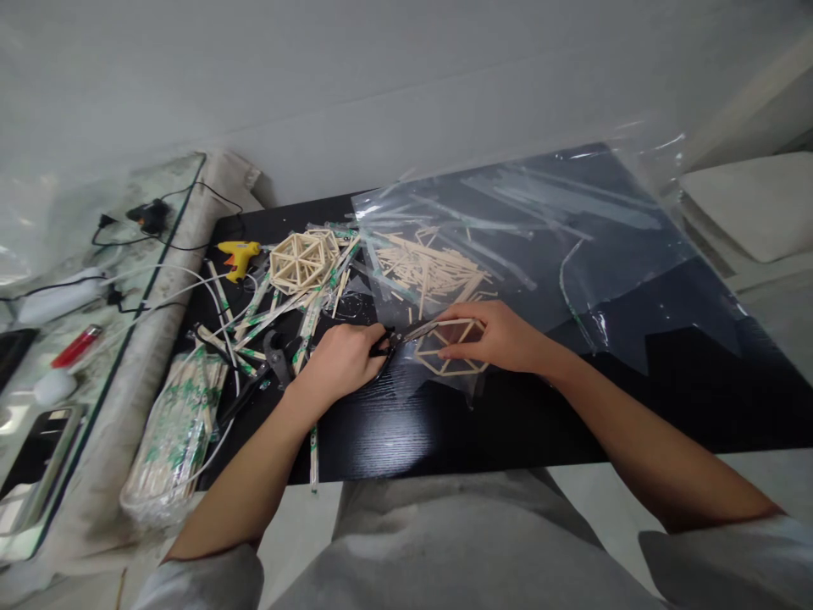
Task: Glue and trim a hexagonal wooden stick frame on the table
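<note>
My left hand is closed round the dark handles of a pair of scissors. Their blades point right and reach the left edge of a small frame of wooden sticks. Between thumb and fingers, my right hand grips that frame, a polygon with spokes, just above the black table. Clear film lies under or around the frame; which one I cannot tell. Beyond my left hand stands a finished-looking stick lattice ball. A pile of short cut sticks lies behind the frame.
A yellow glue gun lies at the back left, near cables. Wrapped chopsticks and a dark-handled cutter are left of my arm. Clear plastic sheeting with empty wrappers covers the table's right side. A glass-topped surface adjoins on the left.
</note>
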A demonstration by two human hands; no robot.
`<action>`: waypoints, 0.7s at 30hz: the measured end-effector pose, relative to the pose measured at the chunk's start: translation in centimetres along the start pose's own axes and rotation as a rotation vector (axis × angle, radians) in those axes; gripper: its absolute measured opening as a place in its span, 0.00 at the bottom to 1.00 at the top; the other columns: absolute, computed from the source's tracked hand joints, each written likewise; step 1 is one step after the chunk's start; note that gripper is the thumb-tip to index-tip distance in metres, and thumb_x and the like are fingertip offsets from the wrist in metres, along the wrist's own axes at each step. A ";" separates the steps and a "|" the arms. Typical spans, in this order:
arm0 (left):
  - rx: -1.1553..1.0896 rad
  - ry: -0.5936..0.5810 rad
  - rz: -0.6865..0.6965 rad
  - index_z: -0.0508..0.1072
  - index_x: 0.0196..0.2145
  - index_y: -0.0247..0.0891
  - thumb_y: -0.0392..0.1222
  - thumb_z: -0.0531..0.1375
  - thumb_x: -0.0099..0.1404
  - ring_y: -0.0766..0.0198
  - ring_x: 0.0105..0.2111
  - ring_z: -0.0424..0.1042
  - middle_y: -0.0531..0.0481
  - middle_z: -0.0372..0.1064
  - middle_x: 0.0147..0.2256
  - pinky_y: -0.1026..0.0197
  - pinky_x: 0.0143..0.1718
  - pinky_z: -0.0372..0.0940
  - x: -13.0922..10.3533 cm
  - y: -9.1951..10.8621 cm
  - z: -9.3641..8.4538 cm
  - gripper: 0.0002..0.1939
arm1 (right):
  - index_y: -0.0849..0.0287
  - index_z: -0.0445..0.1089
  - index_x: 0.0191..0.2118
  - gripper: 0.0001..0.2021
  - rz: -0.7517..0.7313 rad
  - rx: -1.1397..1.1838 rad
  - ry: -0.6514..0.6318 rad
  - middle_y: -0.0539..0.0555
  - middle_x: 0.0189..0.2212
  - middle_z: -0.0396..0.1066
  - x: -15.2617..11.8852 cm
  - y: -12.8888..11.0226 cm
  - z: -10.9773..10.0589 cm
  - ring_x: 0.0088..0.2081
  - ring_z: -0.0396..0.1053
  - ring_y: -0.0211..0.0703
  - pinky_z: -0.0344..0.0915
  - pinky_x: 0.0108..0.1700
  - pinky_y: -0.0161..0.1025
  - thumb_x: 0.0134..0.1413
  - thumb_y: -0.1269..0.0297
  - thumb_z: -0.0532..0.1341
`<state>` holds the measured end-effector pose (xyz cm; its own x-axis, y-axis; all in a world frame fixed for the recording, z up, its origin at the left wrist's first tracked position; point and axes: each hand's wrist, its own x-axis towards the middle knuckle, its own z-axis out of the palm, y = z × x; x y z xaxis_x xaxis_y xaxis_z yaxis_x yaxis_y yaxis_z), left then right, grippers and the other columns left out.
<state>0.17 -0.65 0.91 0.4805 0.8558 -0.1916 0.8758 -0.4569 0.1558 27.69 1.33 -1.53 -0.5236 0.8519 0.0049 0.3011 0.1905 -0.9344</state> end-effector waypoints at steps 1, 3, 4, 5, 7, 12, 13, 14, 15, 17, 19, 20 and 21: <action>-0.010 -0.003 0.000 0.74 0.36 0.39 0.37 0.56 0.67 0.54 0.33 0.77 0.45 0.77 0.30 0.58 0.34 0.60 0.0 -0.1 0.0 0.07 | 0.55 0.80 0.48 0.21 0.019 0.033 -0.003 0.50 0.32 0.79 0.0 0.0 -0.1 0.33 0.76 0.44 0.70 0.35 0.38 0.46 0.58 0.77; -0.032 0.002 -0.009 0.74 0.35 0.39 0.38 0.56 0.68 0.54 0.32 0.77 0.45 0.77 0.29 0.58 0.33 0.59 0.1 -0.2 -0.1 0.07 | 0.54 0.79 0.51 0.24 0.058 0.131 -0.004 0.52 0.35 0.80 0.1 -0.1 -0.4 0.36 0.78 0.47 0.73 0.39 0.41 0.45 0.60 0.77; -0.042 0.009 -0.019 0.73 0.34 0.39 0.38 0.56 0.68 0.55 0.31 0.77 0.45 0.76 0.29 0.58 0.33 0.59 0.1 -0.2 -0.2 0.07 | 0.54 0.79 0.50 0.23 0.072 0.187 0.009 0.52 0.36 0.81 0.1 -0.2 -0.5 0.37 0.79 0.47 0.74 0.41 0.42 0.45 0.61 0.77; -0.051 0.019 -0.030 0.73 0.34 0.39 0.38 0.56 0.68 0.55 0.31 0.77 0.46 0.76 0.28 0.58 0.33 0.59 0.1 -0.3 -0.2 0.06 | 0.54 0.79 0.48 0.22 0.082 0.234 0.033 0.53 0.36 0.81 0.1 -0.2 -0.5 0.38 0.79 0.48 0.75 0.42 0.43 0.45 0.61 0.77; -0.068 0.040 -0.054 0.72 0.32 0.39 0.38 0.58 0.68 0.55 0.31 0.77 0.46 0.76 0.28 0.59 0.33 0.59 0.2 -0.4 -0.2 0.06 | 0.55 0.79 0.44 0.18 0.088 0.284 0.116 0.53 0.35 0.81 0.2 -0.3 -0.4 0.37 0.79 0.48 0.76 0.43 0.45 0.45 0.60 0.77; -0.103 0.098 -0.094 0.72 0.33 0.39 0.40 0.59 0.70 0.56 0.31 0.77 0.46 0.76 0.29 0.59 0.32 0.58 0.3 -0.5 0.1 0.07 | 0.55 0.80 0.36 0.14 0.061 0.239 0.311 0.51 0.31 0.80 0.2 -0.3 0.5 0.33 0.78 0.46 0.75 0.39 0.43 0.46 0.54 0.77; -0.105 0.107 -0.099 0.72 0.33 0.39 0.41 0.59 0.70 0.56 0.31 0.76 0.46 0.76 0.30 0.60 0.32 0.58 0.3 -0.5 0.2 0.08 | 0.55 0.80 0.36 0.15 0.052 0.236 0.324 0.51 0.30 0.80 0.2 -0.2 0.8 0.33 0.78 0.46 0.75 0.38 0.42 0.46 0.53 0.77; -0.105 0.113 -0.102 0.73 0.34 0.39 0.42 0.59 0.71 0.56 0.32 0.77 0.46 0.77 0.30 0.60 0.33 0.58 0.3 -0.5 0.2 0.08 | 0.55 0.80 0.36 0.15 0.043 0.236 0.331 0.51 0.29 0.80 0.2 -0.2 1.0 0.33 0.78 0.46 0.75 0.38 0.42 0.46 0.52 0.77; -0.102 0.120 -0.104 0.73 0.34 0.39 0.43 0.58 0.71 0.56 0.32 0.77 0.45 0.77 0.31 0.60 0.33 0.59 0.3 -0.5 0.3 0.08 | 0.55 0.80 0.37 0.16 0.038 0.235 0.332 0.51 0.29 0.79 0.2 -0.2 1.2 0.32 0.78 0.47 0.75 0.37 0.42 0.46 0.51 0.77; -0.086 0.136 -0.108 0.73 0.35 0.39 0.44 0.58 0.71 0.56 0.33 0.77 0.45 0.77 0.32 0.60 0.34 0.59 0.3 -0.5 0.5 0.08 | 0.55 0.80 0.37 0.17 0.038 0.231 0.328 0.52 0.29 0.80 0.2 -0.2 1.5 0.32 0.78 0.47 0.75 0.37 0.43 0.47 0.49 0.76; -0.064 0.148 -0.106 0.74 0.36 0.39 0.44 0.58 0.71 0.56 0.34 0.77 0.45 0.77 0.33 0.59 0.34 0.60 0.3 -0.5 0.6 0.09 | 0.55 0.80 0.36 0.17 0.040 0.224 0.329 0.52 0.29 0.80 0.1 -0.3 1.7 0.32 0.78 0.48 0.75 0.37 0.43 0.47 0.49 0.76; -0.051 0.150 -0.104 0.74 0.36 0.39 0.44 0.57 0.71 0.55 0.34 0.77 0.45 0.77 0.33 0.59 0.34 0.60 0.3 -0.5 0.6 0.09 | 0.56 0.80 0.35 0.17 0.039 0.220 0.329 0.52 0.29 0.80 0.1 -0.3 1.7 0.32 0.78 0.48 0.75 0.37 0.43 0.47 0.49 0.76; -0.037 0.147 -0.104 0.74 0.36 0.39 0.44 0.57 0.71 0.55 0.34 0.77 0.44 0.77 0.33 0.59 0.34 0.60 0.3 -0.5 0.6 0.09 | 0.56 0.80 0.35 0.16 0.039 0.218 0.329 0.52 0.29 0.80 0.1 -0.3 1.7 0.32 0.78 0.48 0.74 0.37 0.43 0.47 0.49 0.76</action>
<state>-0.09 -0.33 0.21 0.3729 0.9256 -0.0648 0.9170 -0.3569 0.1781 26.17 0.51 -1.86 -0.2216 0.9739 0.0491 0.1212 0.0775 -0.9896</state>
